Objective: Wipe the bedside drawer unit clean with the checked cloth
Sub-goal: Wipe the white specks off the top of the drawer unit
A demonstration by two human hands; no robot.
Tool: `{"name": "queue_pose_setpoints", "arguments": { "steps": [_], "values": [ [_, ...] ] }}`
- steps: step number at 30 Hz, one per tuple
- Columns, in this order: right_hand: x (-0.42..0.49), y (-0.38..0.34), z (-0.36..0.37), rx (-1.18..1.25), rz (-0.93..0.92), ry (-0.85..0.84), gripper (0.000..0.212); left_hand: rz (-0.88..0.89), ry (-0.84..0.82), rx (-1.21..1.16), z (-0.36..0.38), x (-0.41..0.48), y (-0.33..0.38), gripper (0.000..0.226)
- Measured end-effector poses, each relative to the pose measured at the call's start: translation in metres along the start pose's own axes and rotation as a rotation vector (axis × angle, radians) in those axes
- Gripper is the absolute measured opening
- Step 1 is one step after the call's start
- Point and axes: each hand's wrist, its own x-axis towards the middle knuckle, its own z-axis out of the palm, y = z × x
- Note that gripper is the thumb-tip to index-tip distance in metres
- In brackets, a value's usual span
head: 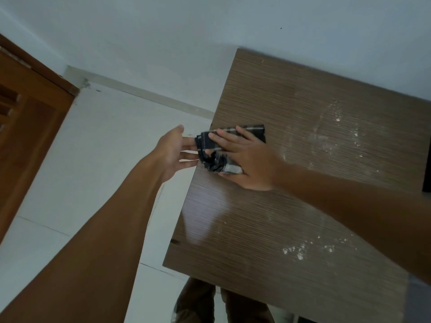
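A: What does the drawer unit (291, 183) look like from above?

B: Only its top shows, a brown board with a fine streaked grain, set against the pale wall (163, 31). White powdery specks and smears (300, 251) lie across the right half and near the front edge. The left half looks cleaner and has a soft sheen.

A: And the checked cloth (211, 145)?

B: Dark, nearly black, with thin pale lines crossing in a check. It is folded into a small pad at the left edge of the top, about halfway back, and part of it overhangs the edge. Its near end is bunched and crumpled, with whitish dust clinging there.

A: Which hand is on it?

B: The right hand (247, 159) lies flat on the cloth, palm down, fingers spread and pressing it against the board, the thumb beside the bunched end.

A: The left hand (173, 152)?

B: Just off the left edge, over the white floor tiles (98, 148), palm open and fingers extended, loosely apart. Their tips reach the overhanging cloth; whether they grip it, I cannot tell.

A: Anything else?

B: A brown wooden door (28, 117) at far left.
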Motion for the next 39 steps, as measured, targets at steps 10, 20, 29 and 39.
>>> {"name": "queue_pose_setpoints", "arguments": {
  "steps": [10, 20, 29, 39],
  "values": [
    [-0.07, -0.105, 0.013, 0.527, 0.225, -0.084, 0.05, 0.079, -0.103, 0.092, -0.005, -0.006, -0.009, 0.046],
    [-0.101, -0.081, -0.102, 1.662, 0.939, 0.509, 0.025, 0.375, 0.17, 0.356, 0.032, -0.014, -0.001, 0.037],
    [-0.109, 0.021, -0.173, 0.729, 0.929, 0.618, 0.025, 0.562, 0.031, 1.221, 0.109, 0.009, 0.034, 0.096],
    [-0.07, 0.133, -0.171, -0.146, 0.549, 0.439, 0.024, 0.368, 0.037, 1.385, 0.127, 0.026, 0.05, 0.122]
  ]
}}
